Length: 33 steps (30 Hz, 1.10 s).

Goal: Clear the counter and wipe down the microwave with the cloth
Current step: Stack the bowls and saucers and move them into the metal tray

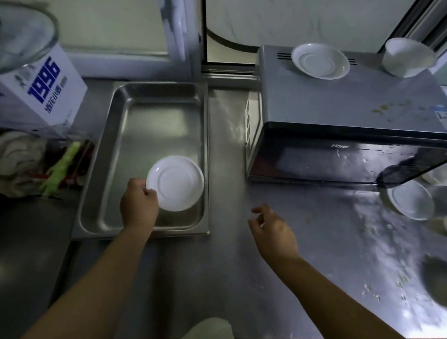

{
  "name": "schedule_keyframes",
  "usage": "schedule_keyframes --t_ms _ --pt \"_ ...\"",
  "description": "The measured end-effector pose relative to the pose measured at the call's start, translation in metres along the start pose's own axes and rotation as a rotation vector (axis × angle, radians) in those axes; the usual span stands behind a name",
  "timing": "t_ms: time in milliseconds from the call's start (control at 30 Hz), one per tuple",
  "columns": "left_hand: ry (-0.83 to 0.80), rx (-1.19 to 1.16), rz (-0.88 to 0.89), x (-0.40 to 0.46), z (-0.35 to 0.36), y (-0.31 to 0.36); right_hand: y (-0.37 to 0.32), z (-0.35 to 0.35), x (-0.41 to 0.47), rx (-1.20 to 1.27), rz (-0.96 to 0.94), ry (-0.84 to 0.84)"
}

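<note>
My left hand [138, 204] grips the near-left rim of a white saucer [176, 183], upside down, inside a steel tray [114, 124] on the counter. My right hand [272, 233] hovers over the bare steel counter [237, 263], fingers loosely curled and holding nothing. The microwave [350, 151] stands at the right, dark door facing me. On its top lie another white saucer [320, 60] and a white bowl [407, 57]. A crumpled cloth [9, 154] lies at the far left. More white dishes [410, 199] sit on the counter right of the microwave door.
A white box printed 1996 [39, 95] stands at the back left with a glass bowl [17, 35] above it. Green and dark items [61, 166] lie beside the cloth. A dark round object [439, 282] is blurred at the right edge. Crumbs speckle the counter.
</note>
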<state>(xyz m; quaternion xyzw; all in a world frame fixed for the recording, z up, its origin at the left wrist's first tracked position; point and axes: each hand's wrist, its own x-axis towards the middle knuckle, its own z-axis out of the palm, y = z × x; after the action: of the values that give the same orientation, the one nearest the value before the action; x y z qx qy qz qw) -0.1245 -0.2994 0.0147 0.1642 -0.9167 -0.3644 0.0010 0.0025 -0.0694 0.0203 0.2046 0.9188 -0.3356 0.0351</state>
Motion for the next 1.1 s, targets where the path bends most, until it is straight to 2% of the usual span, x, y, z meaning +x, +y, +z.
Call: schedule_keyframes --t_ms 233,400,467,533,633,733,867,1100 --pt "-0.261 0.306 -0.038 0.032 0.01 -0.031 -0.005 0.012 -0.004 -0.077 0.059 -0.012" --pt "-0.355 0.396 0.021 0.038 0.012 -0.032 -0.003 0.015 -0.006 -0.114 0.113 -0.023" --pt "-0.334 0.433 0.064 0.034 0.011 -0.029 0.0 0.015 -0.007 -0.124 0.133 -0.019" --pt "-0.261 0.394 0.166 0.026 0.013 -0.021 0.003 0.014 -0.008 -0.128 0.147 -0.007" --pt "-0.233 0.277 0.435 0.006 0.022 0.005 0.008 0.008 -0.012 -0.134 0.168 0.009" --pt "-0.291 0.146 0.657 -0.026 0.039 0.039 0.019 -0.004 -0.016 -0.155 0.211 0.02" --pt "-0.401 0.116 0.907 -0.074 0.067 0.073 0.042 -0.029 -0.027 -0.144 0.288 0.053" --pt "-0.525 0.159 1.107 -0.149 0.121 0.128 0.117 -0.087 -0.051 -0.101 0.422 0.192"
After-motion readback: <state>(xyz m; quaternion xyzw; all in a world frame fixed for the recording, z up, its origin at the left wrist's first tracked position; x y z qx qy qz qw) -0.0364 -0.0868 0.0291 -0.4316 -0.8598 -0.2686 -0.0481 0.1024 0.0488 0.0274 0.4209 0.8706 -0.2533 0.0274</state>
